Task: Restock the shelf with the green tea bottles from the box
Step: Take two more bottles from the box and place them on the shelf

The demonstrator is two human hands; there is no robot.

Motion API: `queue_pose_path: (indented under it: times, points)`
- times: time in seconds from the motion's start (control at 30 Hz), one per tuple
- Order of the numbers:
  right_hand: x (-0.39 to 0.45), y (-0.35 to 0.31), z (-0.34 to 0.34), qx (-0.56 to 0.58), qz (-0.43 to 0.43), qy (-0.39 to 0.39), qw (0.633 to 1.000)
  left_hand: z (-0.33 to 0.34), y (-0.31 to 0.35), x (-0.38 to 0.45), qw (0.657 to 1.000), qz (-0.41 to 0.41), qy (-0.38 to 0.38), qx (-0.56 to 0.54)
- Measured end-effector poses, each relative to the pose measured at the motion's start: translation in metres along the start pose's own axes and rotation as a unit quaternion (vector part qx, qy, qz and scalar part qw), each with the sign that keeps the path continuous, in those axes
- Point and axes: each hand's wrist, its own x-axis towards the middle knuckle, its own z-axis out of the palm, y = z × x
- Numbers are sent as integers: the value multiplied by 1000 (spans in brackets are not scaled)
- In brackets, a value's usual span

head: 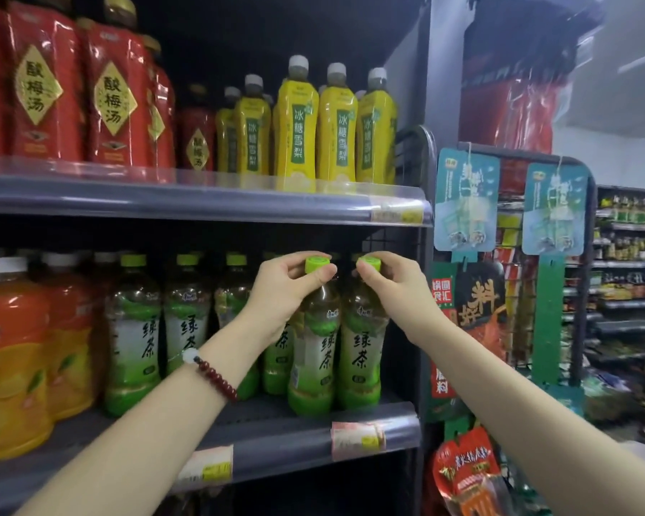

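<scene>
Two green tea bottles (315, 351) set upright at shelf (276, 437) front — left hand (283, 288) and right hand (391, 288) pinching their caps — box unseen, remainder perhaps unknown.

**Plastics and sheen on the drinks shelf**

I see clear glossy plastic green tea bottles (315, 351) with smooth lime caps (316, 263), shiny film labels, a matt grey shelf (276, 433) edge, and paper price tags (357, 439).
</scene>
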Motion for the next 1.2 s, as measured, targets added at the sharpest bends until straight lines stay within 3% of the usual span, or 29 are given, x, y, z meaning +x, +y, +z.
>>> queue_pose_path:
  times: [0.17,0.37,0.73,0.9,1.03,1.2]
  points:
    - [8,14,13,-21,51,11,998,2,-22,4,999,-47,-19,-3]
    - [-21,32,18,4,51,5,999,-3,-33,-14,993,-17,-69,91]
    - [-71,74,33,-40,106,-16,993,-13,-59,-56,981,-59,-15,183]
    - [-69,73,35,-44,109,-1,993,-8,-53,-65,950,-70,34,301]
    - [-69,73,35,-53,116,1,992,1,-61,-78,917,-147,16,370]
    - [-69,74,35,-69,118,19,990,7,-66,-79,936,-144,14,320]
